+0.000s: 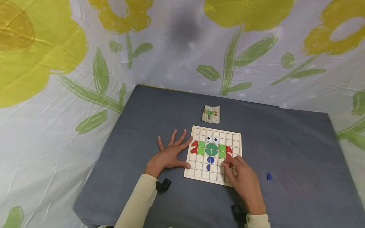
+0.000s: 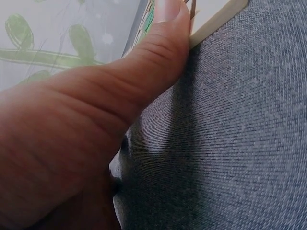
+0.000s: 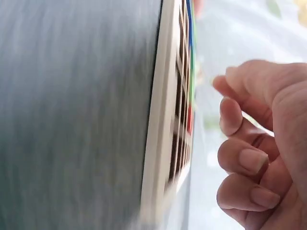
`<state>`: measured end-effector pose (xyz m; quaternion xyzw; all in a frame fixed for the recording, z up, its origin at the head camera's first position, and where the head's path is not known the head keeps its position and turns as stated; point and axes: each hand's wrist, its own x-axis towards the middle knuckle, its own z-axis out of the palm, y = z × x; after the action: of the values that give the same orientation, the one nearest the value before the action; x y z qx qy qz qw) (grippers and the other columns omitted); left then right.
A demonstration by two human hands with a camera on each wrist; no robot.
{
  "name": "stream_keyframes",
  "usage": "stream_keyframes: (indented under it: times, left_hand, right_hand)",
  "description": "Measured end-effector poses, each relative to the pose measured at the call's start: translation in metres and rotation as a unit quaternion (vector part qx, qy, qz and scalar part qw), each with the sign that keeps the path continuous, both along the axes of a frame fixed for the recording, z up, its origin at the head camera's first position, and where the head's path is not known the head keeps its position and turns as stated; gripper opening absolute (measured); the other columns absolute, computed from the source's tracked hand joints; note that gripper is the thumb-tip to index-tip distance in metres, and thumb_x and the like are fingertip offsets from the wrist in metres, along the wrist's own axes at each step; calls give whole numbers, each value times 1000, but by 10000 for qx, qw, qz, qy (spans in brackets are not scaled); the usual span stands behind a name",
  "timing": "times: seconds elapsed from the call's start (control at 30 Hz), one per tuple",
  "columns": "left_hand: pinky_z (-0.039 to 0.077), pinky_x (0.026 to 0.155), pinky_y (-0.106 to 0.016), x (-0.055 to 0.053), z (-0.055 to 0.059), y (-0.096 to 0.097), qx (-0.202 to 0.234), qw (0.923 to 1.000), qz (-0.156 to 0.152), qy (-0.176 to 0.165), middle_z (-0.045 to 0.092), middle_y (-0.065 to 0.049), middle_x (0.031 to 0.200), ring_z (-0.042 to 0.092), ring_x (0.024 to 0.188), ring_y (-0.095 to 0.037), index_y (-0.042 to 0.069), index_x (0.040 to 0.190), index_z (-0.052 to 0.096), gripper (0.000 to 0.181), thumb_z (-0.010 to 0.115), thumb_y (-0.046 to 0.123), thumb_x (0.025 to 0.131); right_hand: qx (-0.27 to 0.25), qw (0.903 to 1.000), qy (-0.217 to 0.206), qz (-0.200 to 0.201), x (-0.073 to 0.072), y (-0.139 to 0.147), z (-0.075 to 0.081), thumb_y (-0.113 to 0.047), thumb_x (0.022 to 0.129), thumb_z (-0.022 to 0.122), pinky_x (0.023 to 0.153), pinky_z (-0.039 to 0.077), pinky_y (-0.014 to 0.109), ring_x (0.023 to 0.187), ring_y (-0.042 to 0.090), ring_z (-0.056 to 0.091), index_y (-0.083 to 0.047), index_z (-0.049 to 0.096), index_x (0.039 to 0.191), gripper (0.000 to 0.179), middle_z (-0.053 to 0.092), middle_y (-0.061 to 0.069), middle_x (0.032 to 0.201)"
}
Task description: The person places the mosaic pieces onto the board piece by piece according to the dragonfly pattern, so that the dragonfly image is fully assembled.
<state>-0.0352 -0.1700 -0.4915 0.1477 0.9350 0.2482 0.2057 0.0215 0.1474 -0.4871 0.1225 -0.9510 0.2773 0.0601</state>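
Note:
A square wooden grid board (image 1: 199, 173) carries flat pieces: two eye pieces (image 1: 212, 139), a dark green circle (image 1: 211, 149), light green squares (image 1: 201, 148), red quarter circles (image 1: 195, 147) and blue half circles (image 1: 210, 160). My left hand (image 1: 170, 155) lies with fingers spread at the board's left side, its thumb (image 2: 165, 43) on the edge. Over the right part of the board is my right hand (image 1: 242, 172), thumb and index finger close together. In the right wrist view its fingers bend loosely and no piece shows between them. A single blue half circle (image 1: 269, 176) lies to its right.
A small pattern card (image 1: 211, 114) with a similar figure lies behind the board. The grey cloth-covered table (image 1: 293, 145) meets flower-print hangings (image 1: 176, 63) at its back and left. Black wrist straps (image 1: 163, 185) sit near both sleeves.

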Motion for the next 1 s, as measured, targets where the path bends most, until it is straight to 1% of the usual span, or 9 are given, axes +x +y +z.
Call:
stream_keyframes:
  times: [0.1,0.17,0.3,0.43,0.5,0.6,0.7,0.8,1.0]
  left_hand:
    - [-22,108,-84,0,0,0,-3,10000,32,-8,-2,5,178,-16,163,-34,37,170,18,123,87,66,73]
    - [-22,108,-84,0,-1,0,1,10000,47,-14,-2,5,178,-16,163,-34,37,170,18,123,87,67,73]
    - [-22,107,-84,0,-2,1,10,10000,38,-39,-2,5,178,-17,163,-34,38,170,18,123,87,67,72]
    - [-22,108,-84,0,-2,1,6,10000,39,-25,-2,5,178,-17,163,-33,38,170,19,123,87,67,72]
    - [-22,108,-84,0,-1,1,-3,10000,43,-19,-2,5,178,-17,163,-33,38,170,19,123,88,67,72]
    - [-23,108,-83,0,0,1,16,10000,52,-39,-2,5,178,-17,163,-33,37,170,19,123,88,66,72]
    - [-23,108,-83,0,1,1,28,10000,45,-47,-2,5,178,-17,163,-33,37,170,19,123,88,66,72]
    - [-23,108,-83,0,1,1,36,10000,43,-41,-1,5,178,-16,163,-33,37,170,19,123,88,66,73]
    - [-22,108,-84,1,2,0,-22,10000,24,-28,-2,5,178,-16,163,-33,37,170,18,122,87,65,74]
  right_hand:
    - [103,9988,54,-470,0,20,-1,-26,97,80,52,37,28,62,8,44,-18,77,102,9,62,-6,90]
    - [157,9970,97,-746,0,34,-2,-25,98,79,52,38,30,61,10,44,-16,77,104,11,64,-4,91]
    - [264,9912,194,-1285,4,60,-2,-22,99,78,57,43,36,66,16,53,-12,78,106,13,68,2,93]
    - [361,9846,148,-1704,9,81,-1,-20,100,76,62,47,42,74,24,60,-8,78,108,15,70,9,96]
    - [359,9820,-5,-1852,12,90,-1,-19,100,75,64,48,45,76,27,61,-6,78,109,16,70,12,100]
    - [408,9771,-382,-2055,14,102,0,-21,103,72,69,49,51,81,30,63,-4,77,113,20,67,17,108]
    - [475,9717,-761,-2186,18,111,-1,-24,105,69,69,50,52,85,32,63,-4,75,118,24,64,20,115]
    - [470,9682,-948,-2267,21,118,-1,-24,105,69,70,50,51,86,33,63,-3,73,120,27,63,21,117]
    - [522,9603,-1427,-2338,21,123,1,-23,104,71,72,52,56,90,37,65,-1,70,121,28,60,25,118]
